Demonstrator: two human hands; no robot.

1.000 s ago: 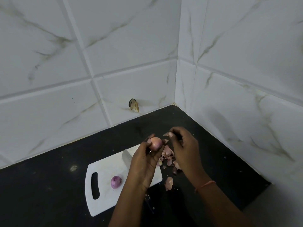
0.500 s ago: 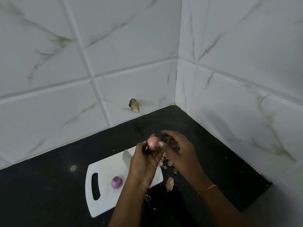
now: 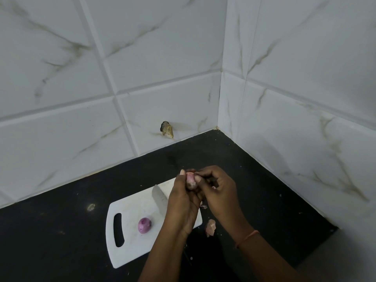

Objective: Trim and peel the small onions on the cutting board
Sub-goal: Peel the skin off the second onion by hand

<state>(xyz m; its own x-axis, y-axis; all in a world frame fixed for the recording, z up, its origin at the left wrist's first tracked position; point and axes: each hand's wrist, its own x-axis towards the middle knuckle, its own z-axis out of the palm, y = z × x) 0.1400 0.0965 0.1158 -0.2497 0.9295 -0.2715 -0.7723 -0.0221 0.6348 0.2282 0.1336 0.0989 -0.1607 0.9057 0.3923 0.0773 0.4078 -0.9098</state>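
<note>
While the left hand (image 3: 183, 202) grips the onion (image 3: 191, 180) upright, the right hand's (image 3: 218, 192) fingers (image 3: 198, 178) pinch its side — nearer its top.

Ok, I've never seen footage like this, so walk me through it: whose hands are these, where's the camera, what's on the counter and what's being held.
There is no machine here. A person wears one wide-angle camera on the head, looking down at their own two bare hands. The left hand holds a small onion up above the board, while the right hand picks at its top with the fingertips, seemingly peeling it. Below lies a white cutting board on a black counter in a tiled corner. On the board sit a second, purple onion and a knife blade, its handle hidden behind the left hand. Bits of onion skin lie on the counter beside the board.
</note>
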